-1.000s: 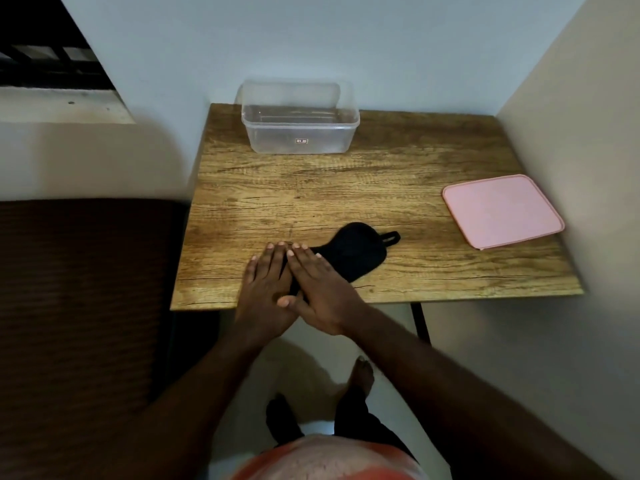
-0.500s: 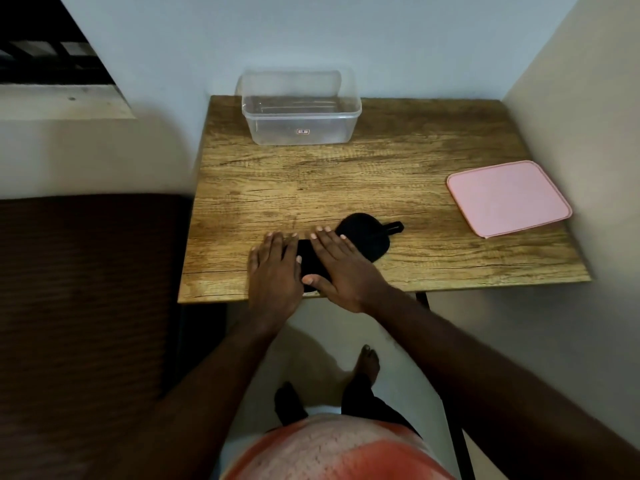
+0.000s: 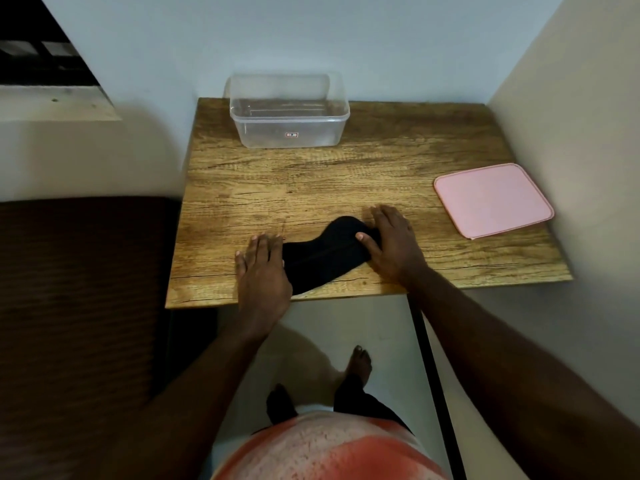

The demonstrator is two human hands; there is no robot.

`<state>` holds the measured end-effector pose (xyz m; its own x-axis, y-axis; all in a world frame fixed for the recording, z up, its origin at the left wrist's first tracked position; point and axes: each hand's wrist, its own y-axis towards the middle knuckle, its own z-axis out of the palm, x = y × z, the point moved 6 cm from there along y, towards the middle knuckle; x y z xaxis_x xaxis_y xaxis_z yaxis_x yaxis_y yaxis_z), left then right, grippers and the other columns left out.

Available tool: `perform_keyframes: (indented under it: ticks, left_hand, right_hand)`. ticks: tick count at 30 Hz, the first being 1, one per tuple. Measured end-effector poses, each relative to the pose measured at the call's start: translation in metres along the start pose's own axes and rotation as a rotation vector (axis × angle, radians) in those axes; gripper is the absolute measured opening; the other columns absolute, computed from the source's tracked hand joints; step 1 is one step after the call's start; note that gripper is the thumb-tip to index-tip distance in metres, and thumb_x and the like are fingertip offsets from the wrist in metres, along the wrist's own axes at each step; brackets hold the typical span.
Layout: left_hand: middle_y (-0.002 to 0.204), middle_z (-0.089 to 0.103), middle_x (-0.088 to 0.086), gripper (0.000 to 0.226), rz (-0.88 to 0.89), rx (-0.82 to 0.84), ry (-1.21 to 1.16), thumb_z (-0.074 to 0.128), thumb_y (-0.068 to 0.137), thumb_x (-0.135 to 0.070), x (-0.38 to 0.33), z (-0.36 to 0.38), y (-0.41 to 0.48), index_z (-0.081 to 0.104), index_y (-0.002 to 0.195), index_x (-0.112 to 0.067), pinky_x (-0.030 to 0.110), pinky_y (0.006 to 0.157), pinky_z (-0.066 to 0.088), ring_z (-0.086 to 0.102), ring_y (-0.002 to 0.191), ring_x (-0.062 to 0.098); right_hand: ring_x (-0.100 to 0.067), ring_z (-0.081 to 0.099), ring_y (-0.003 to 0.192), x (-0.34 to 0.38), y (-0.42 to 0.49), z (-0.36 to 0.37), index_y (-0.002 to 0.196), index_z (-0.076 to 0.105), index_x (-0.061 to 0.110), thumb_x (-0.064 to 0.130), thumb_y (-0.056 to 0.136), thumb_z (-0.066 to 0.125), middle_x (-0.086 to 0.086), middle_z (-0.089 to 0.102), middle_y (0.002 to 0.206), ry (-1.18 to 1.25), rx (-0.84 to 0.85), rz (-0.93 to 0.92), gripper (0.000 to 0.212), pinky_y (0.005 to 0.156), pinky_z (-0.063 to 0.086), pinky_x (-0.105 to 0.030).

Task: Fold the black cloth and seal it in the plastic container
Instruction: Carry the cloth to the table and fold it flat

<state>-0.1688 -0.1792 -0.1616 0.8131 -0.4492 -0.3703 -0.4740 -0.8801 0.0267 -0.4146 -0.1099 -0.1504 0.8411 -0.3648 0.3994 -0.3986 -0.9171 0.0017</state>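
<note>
- Two hands are pressed flat, fingers spread, on the black cloth (image 3: 325,258): left hand (image 3: 263,268) at its near-left end, right hand (image 3: 393,242) at its far-right end.
- The cloth is laid near the surface's (image 3: 311,181) front edge.
- The empty container (image 3: 289,112) and the pink lid (image 3: 493,199) are set well apart.

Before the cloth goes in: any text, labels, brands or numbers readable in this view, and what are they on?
Small red-bordered white sticker on the front wall of the clear plastic container: dark marks, too small and blurred to read.
Flat pink rectangular lid: no text visible.
Black cloth and wooden table: no text visible.
Nothing in the view is legible.
</note>
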Motion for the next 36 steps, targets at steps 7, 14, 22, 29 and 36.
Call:
perform_keyframes:
  ticks: [7, 14, 22, 29, 36]
  left_hand:
    - [0.156, 0.03, 0.012, 0.047, 0.348, 0.051, -0.104, 0.033, 0.102, -0.021, -0.074, 0.002, 0.015, 0.032, 0.148, -0.008, 0.04, 0.12, 0.004, 0.018, 0.147, 0.025]
    - [0.162, 0.011, 0.007, 0.054, 0.478, 0.245, 0.018, 0.023, 0.104, -0.039, -0.099, 0.043, 0.027, 0.017, 0.153, -0.018, 0.039, 0.12, -0.003, 0.002, 0.15, 0.019]
    - [0.159, 0.023, 0.006, 0.054, 0.461, 0.189, -0.031, 0.025, 0.103, -0.041, -0.099, 0.042, 0.026, 0.024, 0.152, -0.018, 0.04, 0.12, 0.005, 0.014, 0.148, 0.02]
    - [0.129, 0.056, 0.006, 0.035, 0.244, 0.097, -0.09, 0.045, 0.099, -0.034, -0.117, 0.022, 0.053, 0.058, 0.125, -0.015, 0.043, 0.103, 0.03, 0.043, 0.125, 0.026]
    - [0.108, 0.057, 0.008, 0.019, 0.203, 0.065, -0.169, 0.054, 0.095, -0.028, -0.119, 0.028, 0.059, 0.063, 0.103, -0.013, 0.037, 0.092, 0.033, 0.048, 0.108, 0.027]
  right_hand:
    - [-0.013, 0.063, 0.108, -0.012, -0.005, -0.017, 0.136, 0.053, 0.015, 0.018, 0.085, 0.076, -0.001, 0.065, 0.12, 0.66, 0.121, 0.225, 0.056, 0.086, 0.056, -0.03]
    - [-0.023, 0.067, 0.097, -0.022, -0.004, -0.011, 0.126, 0.061, 0.006, -0.007, 0.085, 0.067, -0.014, 0.069, 0.115, 0.813, 0.166, 0.313, 0.043, 0.082, 0.057, -0.042]
    - [-0.021, 0.066, 0.076, -0.027, 0.003, -0.013, 0.109, 0.068, 0.003, 0.001, 0.092, 0.062, -0.022, 0.071, 0.102, 0.912, 0.105, 0.394, 0.019, 0.071, 0.057, -0.039]
    - [-0.015, 0.068, 0.071, -0.026, -0.002, -0.01, 0.11, 0.066, 0.006, 0.003, 0.09, 0.065, -0.014, 0.072, 0.091, 1.031, 0.086, 0.444, 0.02, 0.063, 0.055, -0.034]
    - [-0.014, 0.064, 0.062, -0.023, 0.0, -0.015, 0.104, 0.068, 0.019, 0.006, 0.091, 0.066, -0.005, 0.07, 0.07, 1.093, 0.09, 0.419, 0.018, 0.058, 0.052, -0.027]
